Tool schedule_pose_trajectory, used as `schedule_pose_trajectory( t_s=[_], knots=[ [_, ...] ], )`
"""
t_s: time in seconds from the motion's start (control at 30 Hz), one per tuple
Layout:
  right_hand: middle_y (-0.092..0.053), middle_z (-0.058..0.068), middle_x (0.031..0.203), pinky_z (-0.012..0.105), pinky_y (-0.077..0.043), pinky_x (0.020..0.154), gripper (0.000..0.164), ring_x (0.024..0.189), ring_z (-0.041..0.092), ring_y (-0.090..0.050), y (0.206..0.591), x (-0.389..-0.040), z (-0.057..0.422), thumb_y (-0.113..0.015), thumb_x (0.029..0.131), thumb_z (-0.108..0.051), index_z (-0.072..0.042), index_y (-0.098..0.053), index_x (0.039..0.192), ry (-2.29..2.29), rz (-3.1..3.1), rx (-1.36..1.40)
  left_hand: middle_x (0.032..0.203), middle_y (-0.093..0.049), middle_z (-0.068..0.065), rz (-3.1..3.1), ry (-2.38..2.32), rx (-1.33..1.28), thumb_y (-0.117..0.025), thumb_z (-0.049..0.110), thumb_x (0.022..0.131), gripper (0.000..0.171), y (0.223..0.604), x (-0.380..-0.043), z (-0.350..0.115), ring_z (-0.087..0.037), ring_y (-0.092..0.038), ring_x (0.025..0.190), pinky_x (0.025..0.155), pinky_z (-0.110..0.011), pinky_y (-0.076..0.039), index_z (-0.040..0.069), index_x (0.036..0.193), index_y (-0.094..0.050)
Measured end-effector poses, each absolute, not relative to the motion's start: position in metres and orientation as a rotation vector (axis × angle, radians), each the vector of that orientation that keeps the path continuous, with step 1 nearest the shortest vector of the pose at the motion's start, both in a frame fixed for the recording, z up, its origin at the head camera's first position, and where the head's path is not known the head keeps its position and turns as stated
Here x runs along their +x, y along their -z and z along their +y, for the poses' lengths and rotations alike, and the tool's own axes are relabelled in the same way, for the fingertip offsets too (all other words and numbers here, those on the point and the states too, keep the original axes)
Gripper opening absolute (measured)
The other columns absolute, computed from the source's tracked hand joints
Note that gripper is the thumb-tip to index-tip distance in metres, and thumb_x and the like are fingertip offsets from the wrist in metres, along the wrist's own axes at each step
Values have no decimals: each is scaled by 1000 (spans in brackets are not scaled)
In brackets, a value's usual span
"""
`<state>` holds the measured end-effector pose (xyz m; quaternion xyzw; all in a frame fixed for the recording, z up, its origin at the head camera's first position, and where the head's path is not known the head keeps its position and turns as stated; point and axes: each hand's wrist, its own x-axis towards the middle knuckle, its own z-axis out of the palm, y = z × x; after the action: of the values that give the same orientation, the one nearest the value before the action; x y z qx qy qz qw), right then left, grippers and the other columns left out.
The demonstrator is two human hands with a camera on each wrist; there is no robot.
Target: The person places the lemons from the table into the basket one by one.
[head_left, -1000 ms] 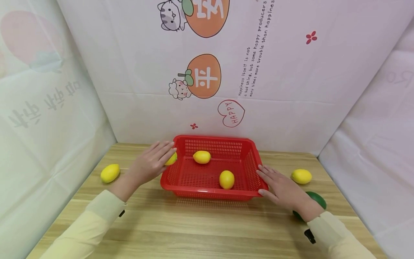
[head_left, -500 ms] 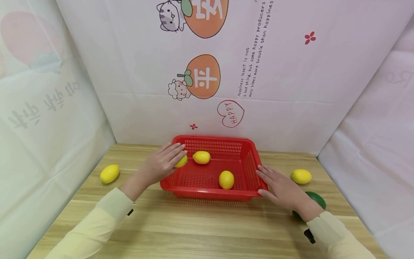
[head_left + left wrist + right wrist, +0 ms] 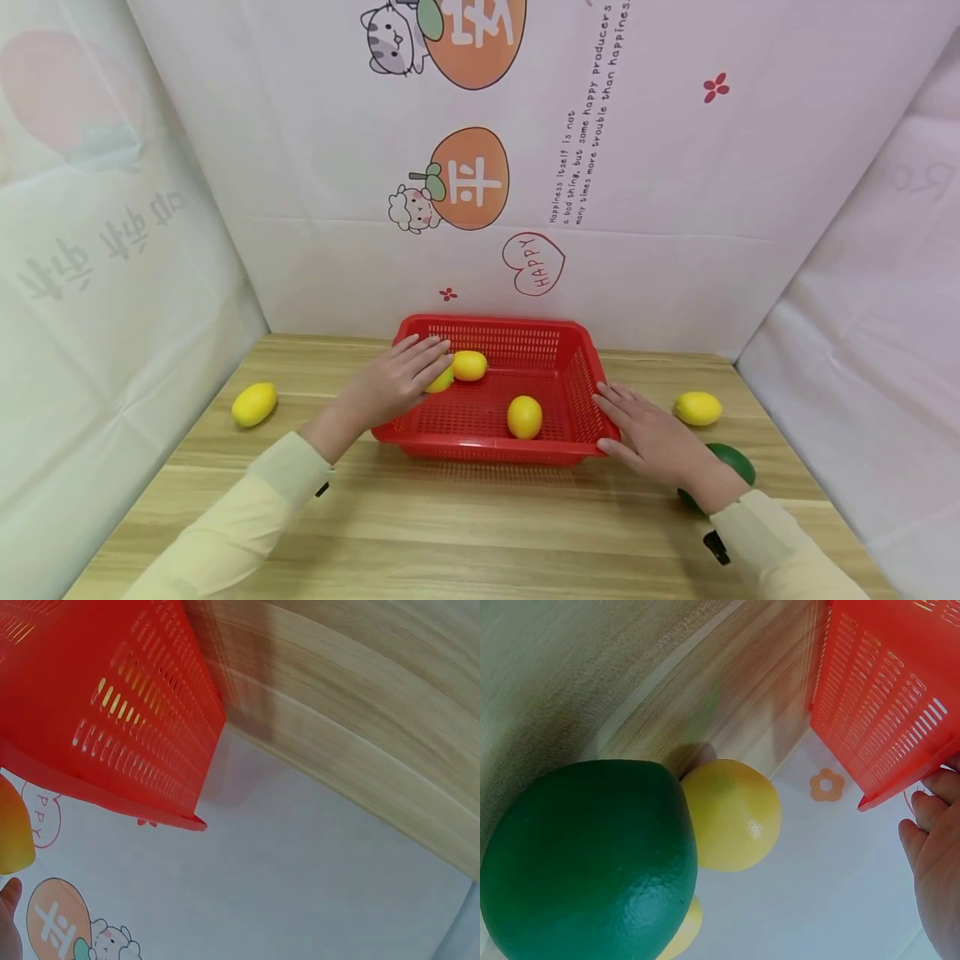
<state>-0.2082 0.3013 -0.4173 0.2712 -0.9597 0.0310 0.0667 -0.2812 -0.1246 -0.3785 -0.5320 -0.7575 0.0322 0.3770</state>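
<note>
My left hand holds a lemon above the left part of a red plastic basket. The fingers lie over its top, and the thumb is hidden in the head view. In the left wrist view the held lemon shows only at the left edge, by a fingertip. Inside the basket lie two more lemons, one at the back and one nearer the front. Extended fingers of my right hand rest on the basket's right rim, the thumb by its front corner.
One lemon lies on the wooden table left of the basket, another lemon to the right. A smooth dark green rounded object is partly hidden behind the right wrist. Printed white cloth walls the table's back and sides.
My left hand has moved right with the lemon, from the basket's left rim to over its inside. The right hand stays at the right rim.
</note>
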Motion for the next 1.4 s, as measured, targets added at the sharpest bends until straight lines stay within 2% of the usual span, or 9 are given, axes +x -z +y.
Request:
schedule_pose_trajectory(
  t_s=[0.43,0.67,1.03,1.4],
  knots=[
    [-32,12,155,52,-34,109,80,141,35,-29,417,-208,302,-45,93,-63,-6,-39,149,-93,-2887,822,138,-54,-15,-2013,-165,-1384,-86,26,75,71,381,-284,-110,-29,-50,127,105,-45,-41,3,135,-56],
    [-33,14,154,53,-35,108,78,140,35,-31,417,-208,302,-49,93,-60,-5,-41,147,-97,-2862,828,137,-55,-16,-2043,-159,-1404,-85,26,77,68,382,-284,-102,-30,-51,127,105,-45,-41,4,135,-56],
    [-33,13,154,52,-33,109,78,141,34,-30,417,-207,301,-48,93,-61,-6,-40,148,-106,-2879,820,139,-54,-12,-2145,-178,-1420,-82,28,79,68,383,-286,-94,-28,-50,127,106,-44,-39,6,137,-54],
    [-34,14,154,52,-34,109,77,139,36,-31,416,-207,301,-49,94,-59,-4,-41,147,-107,-2849,839,132,-59,-11,-2159,-147,-1487,-87,26,74,72,388,-288,-82,-27,-53,124,103,-46,-43,5,135,-55]
  ],
)
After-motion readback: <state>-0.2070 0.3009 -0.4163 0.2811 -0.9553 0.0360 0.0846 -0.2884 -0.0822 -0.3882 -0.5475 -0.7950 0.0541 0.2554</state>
